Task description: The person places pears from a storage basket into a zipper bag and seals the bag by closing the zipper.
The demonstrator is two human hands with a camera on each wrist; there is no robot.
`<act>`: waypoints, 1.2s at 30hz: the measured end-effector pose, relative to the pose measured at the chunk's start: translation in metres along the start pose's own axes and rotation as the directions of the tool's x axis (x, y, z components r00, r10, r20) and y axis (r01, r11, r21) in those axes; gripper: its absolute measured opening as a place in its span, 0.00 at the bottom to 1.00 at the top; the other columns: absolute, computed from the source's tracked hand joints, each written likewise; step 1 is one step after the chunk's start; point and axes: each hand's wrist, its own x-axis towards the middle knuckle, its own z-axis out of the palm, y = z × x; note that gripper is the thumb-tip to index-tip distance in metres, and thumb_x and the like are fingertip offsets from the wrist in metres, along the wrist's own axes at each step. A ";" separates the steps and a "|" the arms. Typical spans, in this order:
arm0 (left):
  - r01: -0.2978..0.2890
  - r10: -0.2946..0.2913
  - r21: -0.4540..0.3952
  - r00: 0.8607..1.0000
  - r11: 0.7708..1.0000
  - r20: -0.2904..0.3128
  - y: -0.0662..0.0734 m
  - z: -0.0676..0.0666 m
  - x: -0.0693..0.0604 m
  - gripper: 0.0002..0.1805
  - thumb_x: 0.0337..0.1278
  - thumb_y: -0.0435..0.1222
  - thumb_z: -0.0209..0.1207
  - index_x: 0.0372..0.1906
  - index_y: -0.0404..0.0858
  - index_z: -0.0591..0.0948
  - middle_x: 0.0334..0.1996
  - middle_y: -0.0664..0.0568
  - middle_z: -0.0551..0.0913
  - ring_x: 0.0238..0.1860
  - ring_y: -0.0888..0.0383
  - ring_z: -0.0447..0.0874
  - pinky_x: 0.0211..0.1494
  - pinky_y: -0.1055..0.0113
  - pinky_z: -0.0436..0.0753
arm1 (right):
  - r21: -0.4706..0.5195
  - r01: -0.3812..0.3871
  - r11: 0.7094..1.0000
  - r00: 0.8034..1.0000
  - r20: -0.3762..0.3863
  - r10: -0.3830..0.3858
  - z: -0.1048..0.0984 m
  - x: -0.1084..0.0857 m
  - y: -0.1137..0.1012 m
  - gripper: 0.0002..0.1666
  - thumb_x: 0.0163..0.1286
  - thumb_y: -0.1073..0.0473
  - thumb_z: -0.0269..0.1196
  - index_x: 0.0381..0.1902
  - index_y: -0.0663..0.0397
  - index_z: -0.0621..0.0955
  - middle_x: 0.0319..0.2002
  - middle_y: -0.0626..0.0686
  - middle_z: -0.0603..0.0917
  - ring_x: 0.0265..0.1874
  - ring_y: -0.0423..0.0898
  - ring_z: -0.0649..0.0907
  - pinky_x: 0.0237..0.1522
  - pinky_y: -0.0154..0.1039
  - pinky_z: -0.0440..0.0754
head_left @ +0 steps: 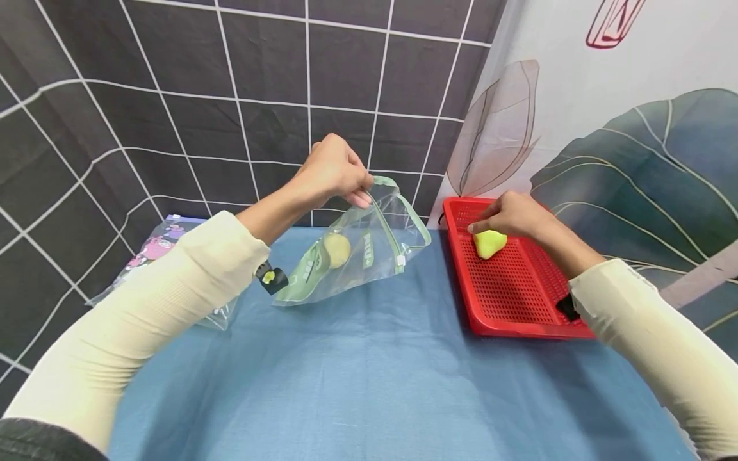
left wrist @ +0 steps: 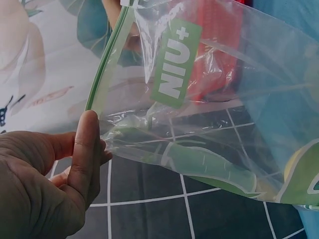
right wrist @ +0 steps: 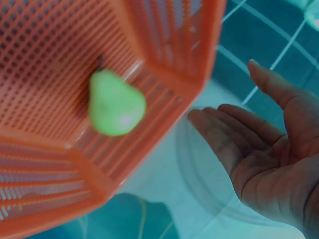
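Note:
My left hand (head_left: 337, 168) pinches the rim of a clear zip bag (left wrist: 219, 64) with green trim, between thumb and fingers. Its mouth gapes toward the right, and a round pale-yellow fruit (head_left: 337, 250) lies inside. Over the far end of a red plastic basket (head_left: 507, 307) is my right hand (head_left: 513, 214), its thumb and fingers apart and holding nothing in the right wrist view. Close below that hand, a yellow-green pear (right wrist: 115, 103) sits in the basket, apart from the fingers. In the head view the hand covers part of the pear.
Another clear bag with purple and pink prints (head_left: 158, 246) lies at the left, partly behind my left sleeve. A blue cloth (head_left: 357, 371) covers the table. Dark gridded fabric (head_left: 265, 70) hangs behind it, and a leaf-patterned sheet (head_left: 634, 166) borders the right.

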 end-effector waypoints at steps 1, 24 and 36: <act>0.001 -0.001 -0.005 1.000 1.000 0.003 0.000 0.000 0.000 0.09 0.66 0.25 0.66 0.41 0.28 0.95 0.21 0.49 0.93 0.21 0.59 0.95 0.49 0.71 0.96 | -0.007 -0.008 1.000 1.000 -0.003 0.008 0.000 0.002 0.005 0.36 0.71 0.39 0.77 0.55 0.69 0.92 0.39 0.61 0.94 0.40 0.54 0.83 0.34 0.39 0.79; 0.008 -0.008 -0.016 1.000 1.000 0.022 0.002 0.006 -0.005 0.08 0.66 0.24 0.66 0.40 0.28 0.95 0.31 0.42 0.96 0.22 0.58 0.96 0.41 0.66 0.97 | -0.124 -0.061 0.990 0.994 0.082 0.072 0.029 0.085 0.075 0.22 0.66 0.46 0.81 0.35 0.61 0.89 0.27 0.54 0.83 0.30 0.51 0.80 0.32 0.41 0.78; -0.028 0.029 -0.008 0.998 1.000 0.050 -0.001 0.008 0.000 0.09 0.65 0.24 0.65 0.39 0.29 0.95 0.26 0.45 0.95 0.22 0.57 0.96 0.42 0.70 0.96 | -0.138 -0.095 0.986 0.987 0.116 0.111 0.047 0.129 0.124 0.26 0.63 0.38 0.81 0.35 0.56 0.90 0.31 0.53 0.85 0.35 0.53 0.81 0.38 0.43 0.80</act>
